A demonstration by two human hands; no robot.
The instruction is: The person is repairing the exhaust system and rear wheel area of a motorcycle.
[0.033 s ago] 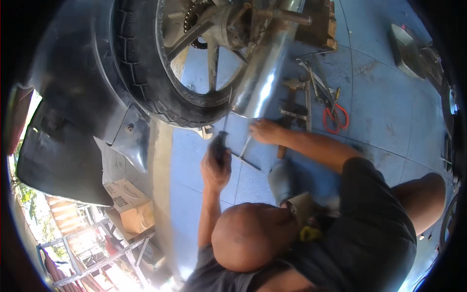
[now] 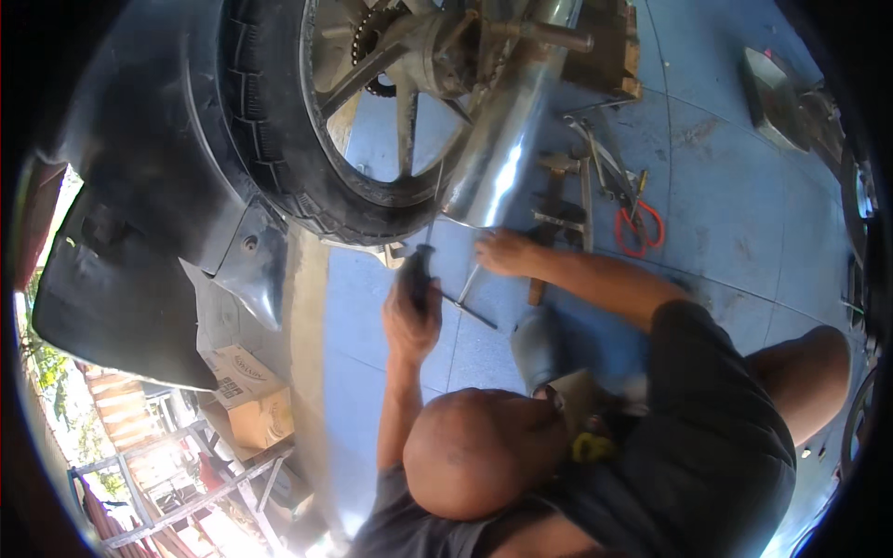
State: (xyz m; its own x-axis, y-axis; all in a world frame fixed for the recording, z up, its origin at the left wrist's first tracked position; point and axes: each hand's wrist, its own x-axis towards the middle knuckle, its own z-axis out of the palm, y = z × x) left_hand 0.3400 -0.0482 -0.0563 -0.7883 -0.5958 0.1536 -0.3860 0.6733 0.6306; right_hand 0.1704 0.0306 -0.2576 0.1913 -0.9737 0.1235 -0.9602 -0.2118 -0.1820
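My left hand (image 2: 409, 316) is closed around the dark handle of a screwdriver (image 2: 419, 270). The tool's long thin shaft points up past the wheel's lower edge. My right hand (image 2: 502, 251) has its fingers closed at the shaft of a T-handle wrench (image 2: 476, 314), just below the end of a shiny exhaust muffler (image 2: 502, 153); its fingertips are partly hidden. A motorcycle wheel with a black tyre (image 2: 312, 200) stands above my left hand. Beside the tyre's bottom edge lies a metal wrench (image 2: 383, 255).
Red-handled cutters (image 2: 640, 231) and several tools lie on the blue floor to the right. A wooden block (image 2: 605, 51) is by the muffler, a metal tray (image 2: 775, 98) at far right. Black bodywork (image 2: 139, 251) and a cardboard box (image 2: 249, 398) are at left. My bent knee (image 2: 479, 456) is below.
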